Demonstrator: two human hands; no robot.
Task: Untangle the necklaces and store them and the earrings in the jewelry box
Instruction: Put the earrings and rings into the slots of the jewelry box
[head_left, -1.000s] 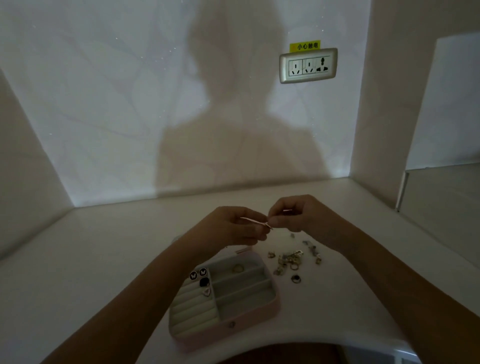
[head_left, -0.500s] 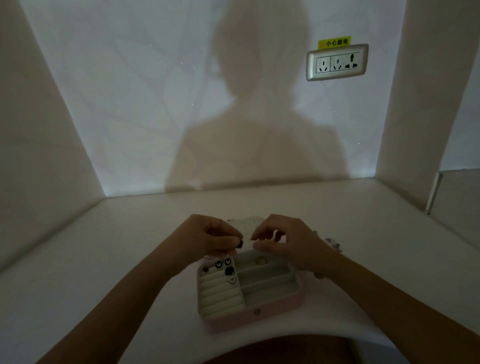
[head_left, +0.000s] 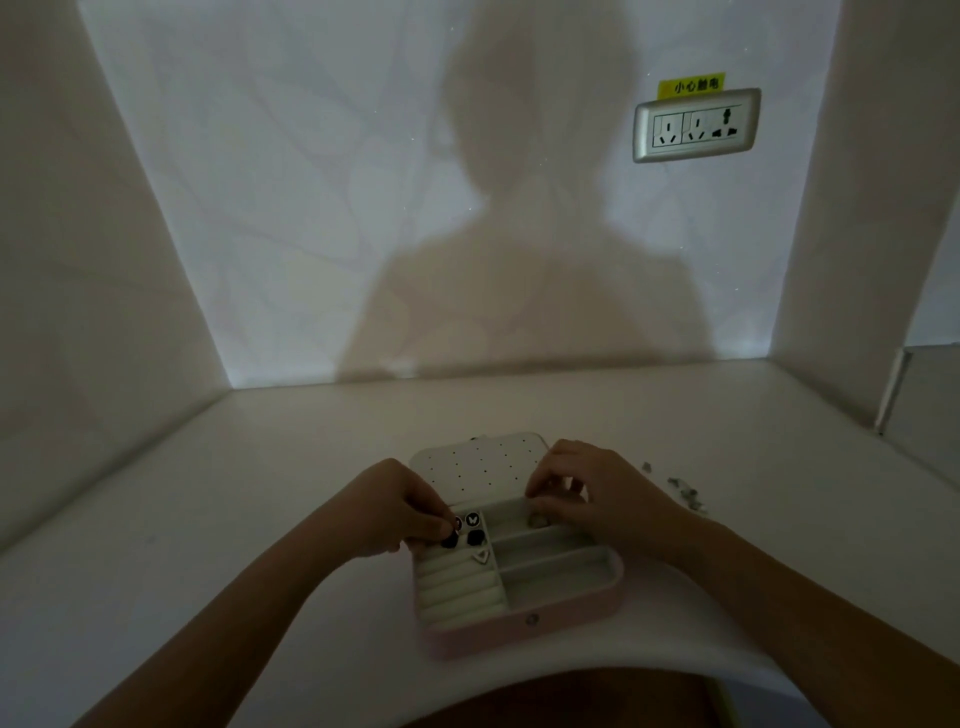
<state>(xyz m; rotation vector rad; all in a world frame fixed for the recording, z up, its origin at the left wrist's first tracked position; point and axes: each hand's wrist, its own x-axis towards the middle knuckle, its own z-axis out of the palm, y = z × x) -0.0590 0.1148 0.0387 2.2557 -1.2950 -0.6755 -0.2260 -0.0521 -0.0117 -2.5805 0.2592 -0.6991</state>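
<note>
Left hand (head_left: 400, 512) lowered to jewelry box (head_left: 493, 636) ring rolls, grip pinching dark earring (head_left: 449, 541); right hand (head_left: 597, 493) over rear compartment, grip contents indeterminable.

Pale, smooth worktop (head_left: 249, 525) in a white alcove. Silver-framed socket panel (head_left: 696, 127) on the back wall, small yellow label (head_left: 691, 86) just above it.

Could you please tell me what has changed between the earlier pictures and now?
Both hands came down from above the table, where they pinched a thin piece between them. The left hand now pinches a dark earring at the ring rolls; the right hand curls over the back compartment, its hold unclear. The jewelry box stays open, loose jewelry beside it.
</note>
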